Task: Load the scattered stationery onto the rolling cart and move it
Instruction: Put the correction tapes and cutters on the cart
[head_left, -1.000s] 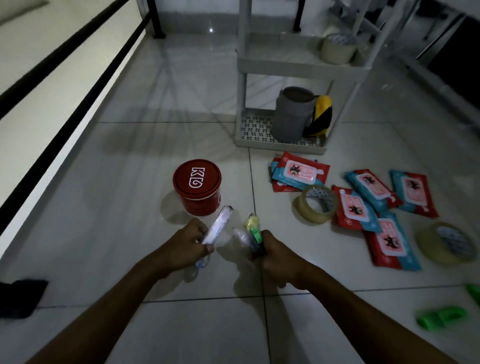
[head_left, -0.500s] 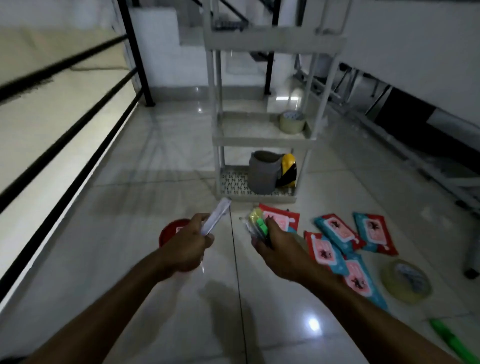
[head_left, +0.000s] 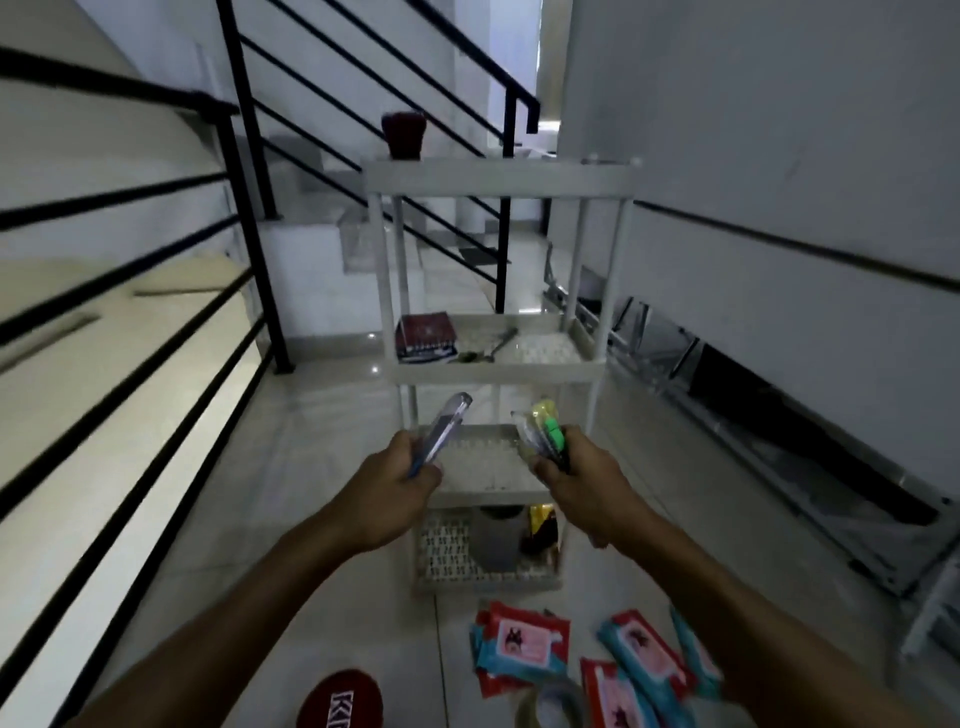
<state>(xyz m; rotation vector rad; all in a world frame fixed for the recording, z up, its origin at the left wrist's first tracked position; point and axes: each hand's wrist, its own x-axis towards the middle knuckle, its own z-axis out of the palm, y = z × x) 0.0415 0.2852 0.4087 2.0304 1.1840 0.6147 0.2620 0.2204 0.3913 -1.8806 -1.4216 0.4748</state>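
My left hand (head_left: 393, 478) grips a clear pack of pens (head_left: 444, 431) that points up and to the right. My right hand (head_left: 574, 475) holds a clear packet of green and yellow highlighters (head_left: 543, 431). Both hands are raised in front of the white rolling cart (head_left: 498, 179), level with its third shelf. A notebook (head_left: 425, 335) lies on the second shelf, a grey cup (head_left: 496, 538) stands on the bottom one. Red and blue packets (head_left: 522, 647), a tape roll (head_left: 550, 704) and a red tin (head_left: 343, 699) lie on the floor below.
A black stair railing (head_left: 249, 156) runs along the left and behind the cart. A white wall (head_left: 779, 208) with metal frames (head_left: 779, 431) at its foot closes the right side. A dark red object (head_left: 403, 132) stands on the cart's top shelf.
Both hands have risen from the floor to the cart's third shelf, still holding the pens and highlighters. The view has tilted up, so the whole cart now shows.
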